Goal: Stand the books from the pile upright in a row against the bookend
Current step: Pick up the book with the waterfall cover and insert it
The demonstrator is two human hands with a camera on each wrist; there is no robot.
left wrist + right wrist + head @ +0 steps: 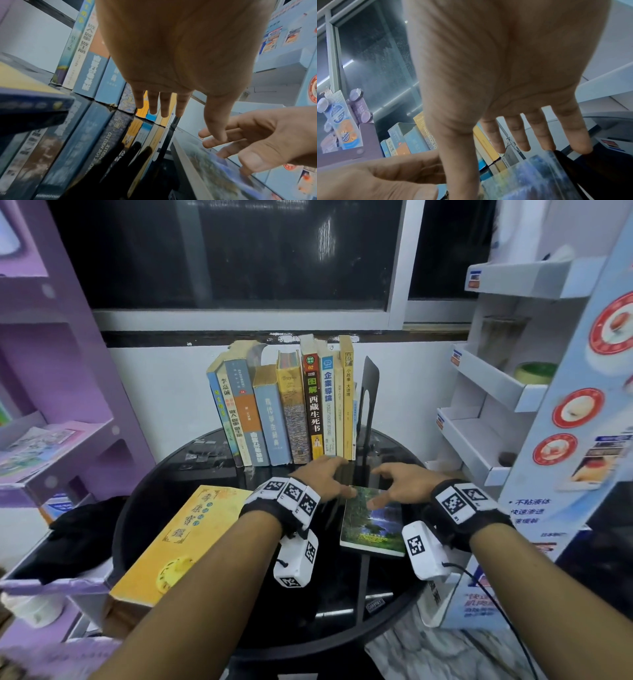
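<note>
Round black glass bench (212, 546), glossy, mirror-like. Row of books (284, 405) stands at 12 o'clock, spines out; black sheet-metal bookend (371, 392) at its right end. The left books lean.

Thin green paperback (373, 522) lies flat at centre, glossy landscape cover. Yellow hardback (181, 539), broad and thick, lies at 8 o'clock, overhanging the bench edge.

Left hand (325, 479) spread, fingers straight, holding nothing, thumb touching the paperback's left edge. Right hand (399, 486) also spread, fingertips on or just over the cover; contact unclear, no grip.

Risks, my judgement: slick cover on slick glass may skid away when pinched; a limp thin book may flop once upright; nudging the leaning row could topple it; the overhanging hardback could tip off if bumped.
</note>
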